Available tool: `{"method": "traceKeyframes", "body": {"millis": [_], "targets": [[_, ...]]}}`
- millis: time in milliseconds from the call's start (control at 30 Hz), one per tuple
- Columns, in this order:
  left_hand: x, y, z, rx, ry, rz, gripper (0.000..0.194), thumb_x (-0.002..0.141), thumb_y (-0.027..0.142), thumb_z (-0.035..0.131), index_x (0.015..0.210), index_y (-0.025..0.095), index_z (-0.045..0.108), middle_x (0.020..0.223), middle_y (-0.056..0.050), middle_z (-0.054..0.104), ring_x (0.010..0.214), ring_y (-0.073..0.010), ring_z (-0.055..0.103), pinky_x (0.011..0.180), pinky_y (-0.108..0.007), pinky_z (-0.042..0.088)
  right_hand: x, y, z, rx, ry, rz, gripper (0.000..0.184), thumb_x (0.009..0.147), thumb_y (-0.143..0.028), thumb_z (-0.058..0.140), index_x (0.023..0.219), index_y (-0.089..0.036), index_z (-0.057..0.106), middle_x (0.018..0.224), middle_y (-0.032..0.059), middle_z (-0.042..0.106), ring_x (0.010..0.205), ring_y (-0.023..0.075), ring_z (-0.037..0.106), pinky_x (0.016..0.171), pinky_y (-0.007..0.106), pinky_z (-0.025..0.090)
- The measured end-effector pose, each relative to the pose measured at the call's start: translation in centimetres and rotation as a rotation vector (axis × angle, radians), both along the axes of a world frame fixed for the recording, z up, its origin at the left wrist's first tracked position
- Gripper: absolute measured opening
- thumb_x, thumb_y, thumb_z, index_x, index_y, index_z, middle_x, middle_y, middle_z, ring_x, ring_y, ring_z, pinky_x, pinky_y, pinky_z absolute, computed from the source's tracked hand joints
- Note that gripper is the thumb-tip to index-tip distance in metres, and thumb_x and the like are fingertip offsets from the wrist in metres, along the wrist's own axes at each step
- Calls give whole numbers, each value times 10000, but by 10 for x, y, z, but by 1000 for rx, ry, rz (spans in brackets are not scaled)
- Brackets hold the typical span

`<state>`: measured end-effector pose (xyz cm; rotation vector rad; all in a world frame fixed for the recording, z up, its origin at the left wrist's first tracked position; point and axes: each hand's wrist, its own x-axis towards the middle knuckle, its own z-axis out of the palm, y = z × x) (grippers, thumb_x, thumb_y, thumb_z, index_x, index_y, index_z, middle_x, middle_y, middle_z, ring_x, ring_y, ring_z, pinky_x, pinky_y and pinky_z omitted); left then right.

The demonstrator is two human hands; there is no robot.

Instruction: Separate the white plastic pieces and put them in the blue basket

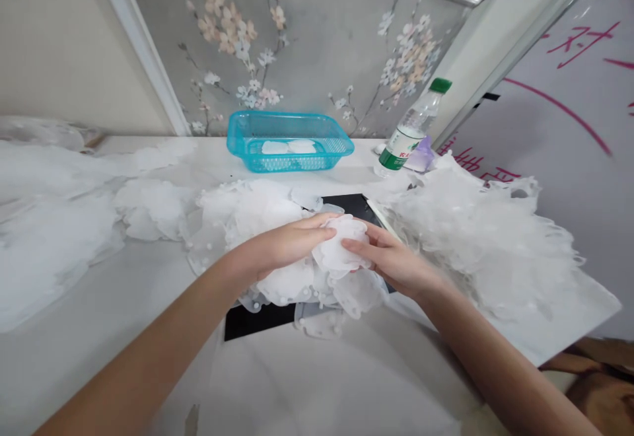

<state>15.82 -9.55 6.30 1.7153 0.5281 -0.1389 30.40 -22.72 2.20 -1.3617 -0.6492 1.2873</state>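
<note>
Between the fingertips of both hands we gripped a small stack [343, 259] of thin white pieces with wavy edges, just above the middle pile [262, 210]. Our left hand [292, 241] closed on its left side, thumb on top; our right hand [391, 256] pinched its right side.

That pile spread over a black board [261, 322], whose near left corner poked out. From there the white table [297, 390] ran toward us, leaving our forearms room. To the left, heaps [54, 231] reached close to the pile; to the right, a tangled heap [475, 244] lay on a white sheet [579, 304], its corner pointing outward, so sideways room was tighter.

At the back, a blue basket [292, 166] stood near the wall [312, 46] with two white pieces [275, 148] in it. Right of it, a green-capped bottle [399, 152] stood upright.
</note>
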Motion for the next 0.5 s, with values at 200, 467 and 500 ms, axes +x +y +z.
{"method": "traceKeyframes", "body": {"millis": [200, 467, 500], "targets": [[-7, 1, 25, 218, 28, -55, 634, 808, 646, 416, 1377, 367, 399, 1523, 36, 261, 1413, -272, 154, 1121, -436, 178, -5, 1, -6, 10, 45, 58, 374, 703, -321, 738, 1044, -202, 640, 845, 7, 680, 704, 121, 619, 600, 232, 505], [-82, 30, 93, 512, -229, 287, 467, 770, 546, 576, 1224, 439, 542, 1392, 101, 473, 1331, -256, 359, 1074, -355, 319, -3, 27, -5, 38, 32, -73, 219, 698, -257, 728, 880, -153, 665, 804, 32, 671, 652, 118, 614, 561, 218, 521], [-91, 32, 99, 525, -254, 333, 434, 779, 541, 567, 1200, 440, 559, 1381, 107, 483, 1331, -250, 358, 1081, -358, 311, -3, 37, 3, 54, 14, -87, 180, 709, -227, 712, 861, -144, 662, 805, 40, 668, 645, 119, 613, 564, 222, 529]]}}
